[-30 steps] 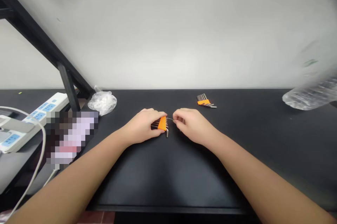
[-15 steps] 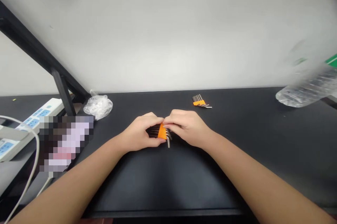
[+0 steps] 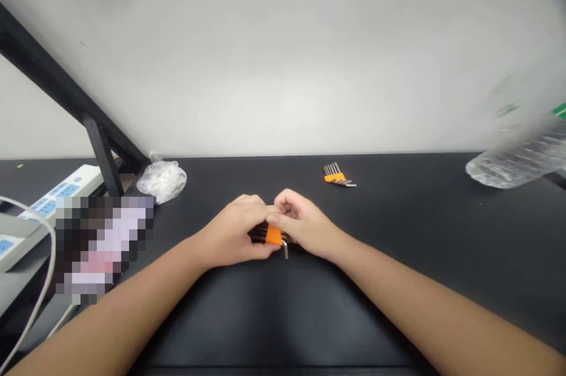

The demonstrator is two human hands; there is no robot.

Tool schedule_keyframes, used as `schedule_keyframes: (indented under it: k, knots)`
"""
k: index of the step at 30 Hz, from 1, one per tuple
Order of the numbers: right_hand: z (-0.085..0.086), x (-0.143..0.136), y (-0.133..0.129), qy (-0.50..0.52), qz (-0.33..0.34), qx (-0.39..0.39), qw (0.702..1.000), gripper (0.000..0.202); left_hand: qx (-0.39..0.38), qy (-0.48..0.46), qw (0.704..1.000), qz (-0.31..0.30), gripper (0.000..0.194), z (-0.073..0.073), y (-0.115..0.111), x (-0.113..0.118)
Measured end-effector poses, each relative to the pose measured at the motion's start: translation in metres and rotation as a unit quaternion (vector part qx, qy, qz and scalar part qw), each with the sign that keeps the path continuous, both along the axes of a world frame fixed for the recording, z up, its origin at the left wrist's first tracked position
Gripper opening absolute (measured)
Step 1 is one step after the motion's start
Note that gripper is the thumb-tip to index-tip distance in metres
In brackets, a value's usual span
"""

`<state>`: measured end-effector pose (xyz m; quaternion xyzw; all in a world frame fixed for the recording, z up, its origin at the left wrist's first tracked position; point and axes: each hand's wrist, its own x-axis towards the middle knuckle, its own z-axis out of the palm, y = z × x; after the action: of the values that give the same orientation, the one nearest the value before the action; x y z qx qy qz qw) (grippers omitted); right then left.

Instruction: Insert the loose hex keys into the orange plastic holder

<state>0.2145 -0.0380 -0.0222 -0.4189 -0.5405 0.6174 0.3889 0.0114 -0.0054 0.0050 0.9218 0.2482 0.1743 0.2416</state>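
Just above the black table, my left hand (image 3: 241,231) grips a hex key set (image 3: 274,234), thumb below and fingers along the top. Its orange holder carries several dark keys, whose long shafts point left into my palm. One short bent end sticks out at the lower right. My right hand (image 3: 305,226) is closed against the holder's upper right side, its thumb pressed there and its fingers curled. It covers most of the other bent ends. Farther back lies a second hex key set (image 3: 336,177), also in an orange holder, touched by neither hand.
A crumpled clear plastic bag (image 3: 163,180) lies at the back left, beside a black metal frame (image 3: 102,152). White power strips (image 3: 66,193) and a cable (image 3: 52,252) are at the left. Clear plastic wrapping (image 3: 508,167) sits at the back right, before the white wall.
My right thumb has come down over the holder's upper right corner and its fingers have curled more. The held hex key set has turned slightly, and fewer bent ends show.
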Motion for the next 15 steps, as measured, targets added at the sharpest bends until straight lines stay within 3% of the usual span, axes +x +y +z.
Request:
schedule_keyframes:
  k: [2,4,7,9,12,15]
  knots:
    - [0.004,0.003,-0.001,-0.104,-0.035,0.073,0.991,0.030,0.004,0.016,1.000,0.022,0.030,-0.003,0.006,-0.003]
    - [0.009,0.019,0.001,-0.219,-0.044,0.183,0.957,0.022,0.016,0.030,0.998,0.055,0.039,-0.006,0.009,-0.004]
    - [0.010,0.065,0.011,-0.393,-0.058,0.365,0.842,0.019,0.023,0.055,0.995,0.079,0.049,-0.010,0.007,0.000]
    - [0.005,0.098,0.022,-0.457,-0.105,0.412,0.781,0.019,0.014,0.063,0.995,0.080,0.049,-0.013,0.006,0.005]
    - [-0.010,0.129,0.040,-0.486,-0.164,0.417,0.750,0.023,-0.020,0.050,0.995,0.087,0.049,-0.018,0.008,0.010]
    - [-0.025,0.134,0.051,-0.507,-0.132,0.396,0.754,0.024,-0.049,0.047,0.991,0.111,0.053,-0.021,0.016,0.013]
